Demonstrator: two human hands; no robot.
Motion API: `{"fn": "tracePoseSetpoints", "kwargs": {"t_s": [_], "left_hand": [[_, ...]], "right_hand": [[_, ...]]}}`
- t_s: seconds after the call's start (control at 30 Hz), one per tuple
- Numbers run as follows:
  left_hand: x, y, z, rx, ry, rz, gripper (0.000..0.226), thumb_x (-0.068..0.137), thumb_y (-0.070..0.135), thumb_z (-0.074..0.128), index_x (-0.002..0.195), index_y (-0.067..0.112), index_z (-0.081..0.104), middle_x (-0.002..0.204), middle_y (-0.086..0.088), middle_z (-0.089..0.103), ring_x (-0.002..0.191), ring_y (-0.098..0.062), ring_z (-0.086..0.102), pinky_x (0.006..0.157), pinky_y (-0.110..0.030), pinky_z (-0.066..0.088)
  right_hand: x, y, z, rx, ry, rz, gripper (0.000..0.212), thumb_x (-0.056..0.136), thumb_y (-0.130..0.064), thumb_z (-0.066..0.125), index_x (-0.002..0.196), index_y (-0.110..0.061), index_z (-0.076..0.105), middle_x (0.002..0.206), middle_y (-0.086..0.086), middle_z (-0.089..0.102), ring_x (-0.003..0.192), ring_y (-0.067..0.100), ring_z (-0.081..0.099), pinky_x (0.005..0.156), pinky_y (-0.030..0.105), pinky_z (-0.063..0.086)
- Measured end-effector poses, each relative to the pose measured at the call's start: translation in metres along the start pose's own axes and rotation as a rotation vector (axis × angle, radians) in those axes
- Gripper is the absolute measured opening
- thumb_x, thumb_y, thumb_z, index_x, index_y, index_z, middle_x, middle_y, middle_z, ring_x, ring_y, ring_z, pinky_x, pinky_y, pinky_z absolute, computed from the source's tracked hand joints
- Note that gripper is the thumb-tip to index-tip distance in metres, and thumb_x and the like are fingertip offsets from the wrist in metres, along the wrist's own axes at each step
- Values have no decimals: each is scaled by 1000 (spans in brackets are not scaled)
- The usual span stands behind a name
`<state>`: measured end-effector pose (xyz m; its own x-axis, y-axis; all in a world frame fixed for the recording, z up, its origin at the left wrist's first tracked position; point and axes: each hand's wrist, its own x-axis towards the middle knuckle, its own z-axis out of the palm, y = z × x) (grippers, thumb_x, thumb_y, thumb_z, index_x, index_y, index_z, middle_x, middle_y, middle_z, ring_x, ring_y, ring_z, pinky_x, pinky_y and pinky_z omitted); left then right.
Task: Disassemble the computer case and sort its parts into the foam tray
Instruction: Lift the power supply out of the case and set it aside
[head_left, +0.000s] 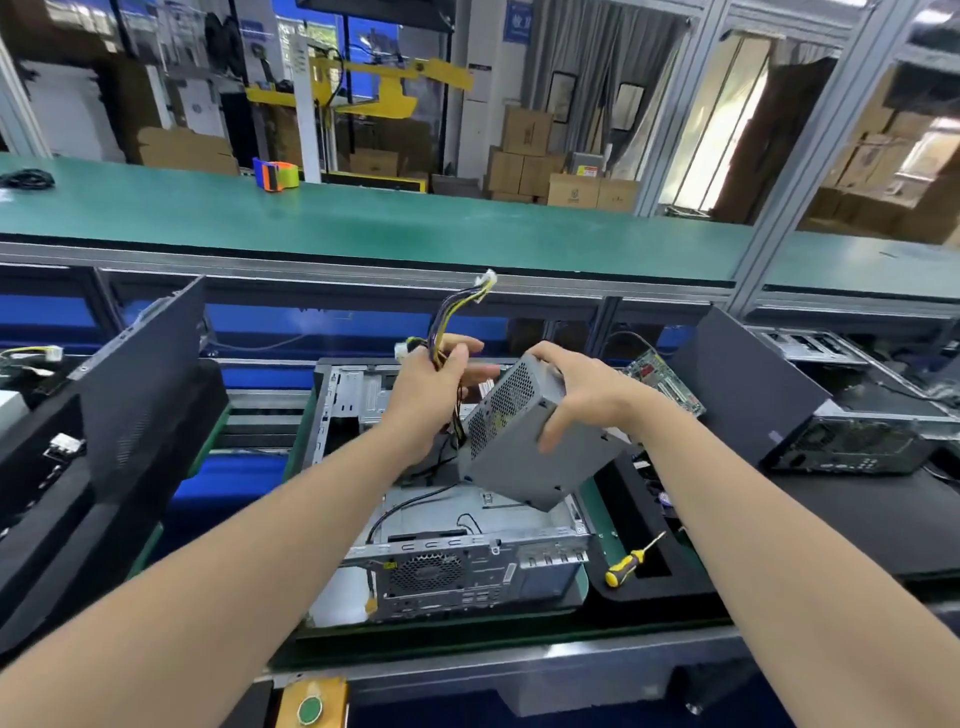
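Holding power box (519, 457) tilted over open case (467, 551) in right grip (576, 395), fingers curled round. Pinching wires (457, 312) in left grip (436, 379). Foam tray (685, 582) to right, nearer right grip.

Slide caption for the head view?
Right hand holds the power supply, left hand its cables, above the open case.

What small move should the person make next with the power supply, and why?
Probably swing the power supply rightward toward the black foam tray: the right hand holds it lifted above the open case, and the left hand grips its cables, gathered up.
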<state>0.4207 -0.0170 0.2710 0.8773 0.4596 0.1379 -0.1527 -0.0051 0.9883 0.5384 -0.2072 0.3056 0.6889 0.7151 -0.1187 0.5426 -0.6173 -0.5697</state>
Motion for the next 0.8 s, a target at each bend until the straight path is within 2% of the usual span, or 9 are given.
{"fn": "tracePoseSetpoints", "kwargs": {"t_s": [0.1,0.17,0.27,0.4,0.47,0.53,0.63,0.73,0.8], "left_hand": [[26,22,12,147,-50,-45,36,109,34,41,100,21,73,107,2,76,103,-15,70,87,-34,53],[40,31,23,212,-108,-55,38,109,39,38,103,24,72,113,5,73,108,-14,65,90,-34,48],[57,38,49,261,-152,15,34,109,36,38,101,25,69,110,8,73,109,-13,63,93,-35,45],[80,39,93,344,-191,141,30,109,26,41,95,28,67,105,13,71,105,-10,64,91,-33,48],[95,34,116,372,-190,153,23,108,23,44,99,27,64,97,14,70,93,-11,62,82,-33,47],[110,25,140,406,-191,155,21,108,21,43,108,21,64,73,19,64,66,-2,54,62,-28,40],[130,5,171,455,-196,150,23,107,18,42,108,22,65,52,22,53,45,-1,40,46,-21,31],[149,-15,207,455,-208,116,24,103,12,43,102,26,63,69,8,62,58,-17,46,56,-28,35],[161,-30,228,461,-219,105,27,103,9,44,97,28,61,91,-2,71,71,-27,55,63,-33,41]], "right_hand": [[-1,5,-7,72,87,30,106,48,-34,99,137,-49,43,132,-14,55,121,23,54,89,46,54],[0,10,-11,108,133,50,109,49,-34,100,140,-47,42,134,-13,53,122,22,52,89,43,49],[7,22,-21,191,197,62,101,48,-34,100,133,-48,46,132,-13,55,121,22,53,85,42,50],[22,44,-44,192,288,72,116,37,-42,99,142,-38,50,130,-11,60,118,21,56,75,35,51],[31,60,-61,142,300,120,119,31,-47,98,140,-28,54,128,-9,61,113,19,58,71,32,52],[38,83,-77,99,311,205,97,31,-50,98,114,-24,58,105,-7,60,89,12,57,53,25,47],[43,123,-87,133,367,245,73,37,-42,99,91,-41,49,85,-9,52,70,6,46,38,18,39],[48,164,-91,96,395,306,88,40,-49,92,116,-44,49,98,-9,60,81,6,54,59,33,58],[53,189,-92,27,394,406,102,46,-58,88,135,-32,44,95,-8,58,78,13,59,60,37,55]]}}
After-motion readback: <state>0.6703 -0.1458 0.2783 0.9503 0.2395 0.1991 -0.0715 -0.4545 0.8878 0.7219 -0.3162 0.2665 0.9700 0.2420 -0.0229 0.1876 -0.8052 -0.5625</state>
